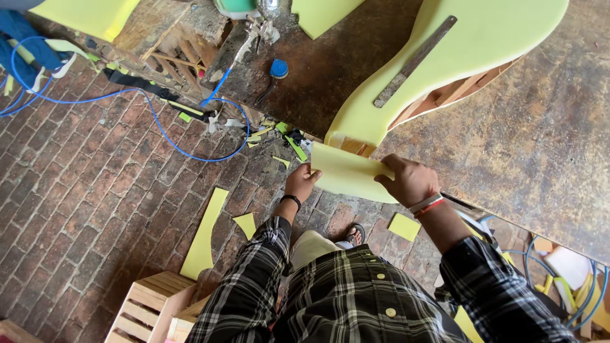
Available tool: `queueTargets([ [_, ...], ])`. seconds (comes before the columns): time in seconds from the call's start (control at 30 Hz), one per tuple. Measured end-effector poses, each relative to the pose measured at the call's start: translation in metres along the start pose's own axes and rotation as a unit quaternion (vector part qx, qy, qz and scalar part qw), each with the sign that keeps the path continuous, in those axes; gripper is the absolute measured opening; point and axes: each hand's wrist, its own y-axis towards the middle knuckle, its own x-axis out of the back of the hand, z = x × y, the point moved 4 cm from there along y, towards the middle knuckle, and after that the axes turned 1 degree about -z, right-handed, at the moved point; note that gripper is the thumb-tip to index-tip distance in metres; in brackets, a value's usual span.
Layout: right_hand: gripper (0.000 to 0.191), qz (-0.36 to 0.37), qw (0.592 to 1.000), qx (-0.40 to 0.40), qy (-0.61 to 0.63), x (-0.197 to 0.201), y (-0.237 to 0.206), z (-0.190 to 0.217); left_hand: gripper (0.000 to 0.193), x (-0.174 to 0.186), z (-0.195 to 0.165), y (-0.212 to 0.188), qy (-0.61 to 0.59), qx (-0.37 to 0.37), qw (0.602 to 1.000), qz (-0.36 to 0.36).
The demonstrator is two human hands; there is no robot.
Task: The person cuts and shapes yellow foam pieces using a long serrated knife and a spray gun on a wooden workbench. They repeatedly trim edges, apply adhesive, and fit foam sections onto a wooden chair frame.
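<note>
Foam piece point(346, 171) (pale yellow) between both hands

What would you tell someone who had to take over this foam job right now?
Left hand: grips the left edge of the foam flap.
Right hand: presses the flap's right side.
The flap hangs over the bench edge, below the big foam sheet on a wooden frame.
A metal bar lies on the sheet.
Done: sheet laid on.
Left: flap not yet fixed down; offcuts on the floor.
</note>
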Motion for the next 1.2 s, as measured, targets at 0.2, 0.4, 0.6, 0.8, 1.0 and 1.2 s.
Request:
queueTargets([
  [0.2, 0.032, -0.005, 0.998, -0.055, -0.002, 0.009, 0.018, -0.002, 0.034, -0.005, 0.005, 0.030, 0.023, 0.036, 0.998, 0.040],
  [0.4, 0.028, -0.053, 0.995, -0.084, 0.012, 0.007, 0.006, -0.004, 0.049, -0.004, 0.023, 0.038, -0.039, -0.092, 0.994, 0.031],
  [0.6, 0.029, -0.084, 0.988, -0.121, -0.039, 0.005, 0.024, 0.029, 0.058, 0.015, 0.030, 0.062, -0.041, -0.041, 0.998, 0.030],
  [0.8, 0.032, -0.115, 0.976, -0.179, -0.039, 0.009, 0.035, 0.039, 0.036, 0.013, -0.020, 0.033, 0.102, -0.184, 0.976, 0.049],
  [1.0, 0.046, -0.331, 0.936, -0.069, -0.098, 0.015, -0.012, 0.053, 0.034, -0.024, -0.104, 0.055, 0.024, -0.256, 0.937, 0.235],
  [1.2, 0.028, 0.063, 0.992, -0.050, 0.096, -0.043, 0.008, 0.058, 0.034, -0.016, -0.116, 0.055, -0.077, -0.230, 0.927, 0.288],
])
